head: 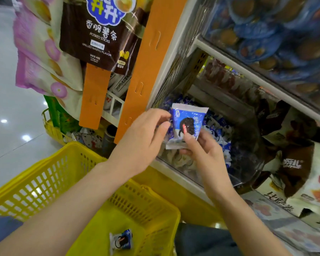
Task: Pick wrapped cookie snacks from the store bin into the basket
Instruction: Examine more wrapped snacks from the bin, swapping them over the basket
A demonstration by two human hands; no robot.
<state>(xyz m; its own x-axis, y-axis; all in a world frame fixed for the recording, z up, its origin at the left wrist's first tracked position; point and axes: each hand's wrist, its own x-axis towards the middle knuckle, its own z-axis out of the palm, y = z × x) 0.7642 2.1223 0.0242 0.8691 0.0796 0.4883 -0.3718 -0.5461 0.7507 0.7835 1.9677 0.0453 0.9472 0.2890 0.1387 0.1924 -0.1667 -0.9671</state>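
The wrapped cookie snack [187, 124], a blue and white packet printed with a dark sandwich cookie, is held upright in the air above the near left corner of the store bin [175, 175]. Both hands grasp it.

- Left hand [146, 137]: thumb and fingers curl in and pinch the packet's left edge.
- Right hand [201, 150]: thumb presses the lower front of the packet, with the fingers curled behind it.

The store bin has a clear front wall and contains many similar blue packets. The basket [44, 172], made of yellow mesh, sits near and to the left, below the left forearm. A second packet [121, 241] of the same kind lies on the basket floor.

An orange strip [151, 61] runs up the left side of the shelving, and a potato sticks bag [98, 30] hangs to its left. Brown packages [292, 159] lie to the right of the bin.
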